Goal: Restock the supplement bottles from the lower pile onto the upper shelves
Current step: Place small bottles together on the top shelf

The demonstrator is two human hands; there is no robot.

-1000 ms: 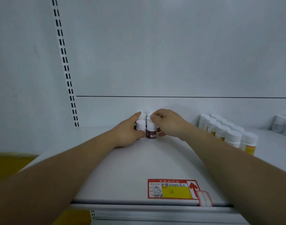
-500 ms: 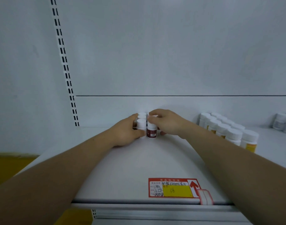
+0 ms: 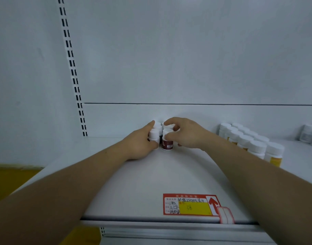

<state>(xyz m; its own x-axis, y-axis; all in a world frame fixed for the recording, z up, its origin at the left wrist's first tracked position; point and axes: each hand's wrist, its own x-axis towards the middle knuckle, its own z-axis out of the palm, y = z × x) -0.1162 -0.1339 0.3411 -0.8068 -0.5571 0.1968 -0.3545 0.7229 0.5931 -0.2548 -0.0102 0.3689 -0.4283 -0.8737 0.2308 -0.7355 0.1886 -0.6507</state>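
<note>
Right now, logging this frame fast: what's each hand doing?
Left hand: grips the left bottles of the cluster.
Right hand: pinches the dark-labelled bottle.

Between my left hand (image 3: 142,145) and my right hand (image 3: 186,133) the bottles (image 3: 166,140) fill the gap, standing tight together, so nothing passes there. Just behind them the back wall (image 3: 169,68) closes the way. Left of my left hand the shelf (image 3: 134,183) lies bare as far as the slotted rail (image 3: 75,82). Right of my right hand there is open shelf, then a row of yellow bottles (image 3: 249,144) blocks that side. Toward me the shelf is open down to the price tag (image 3: 190,204) at its edge.
</note>
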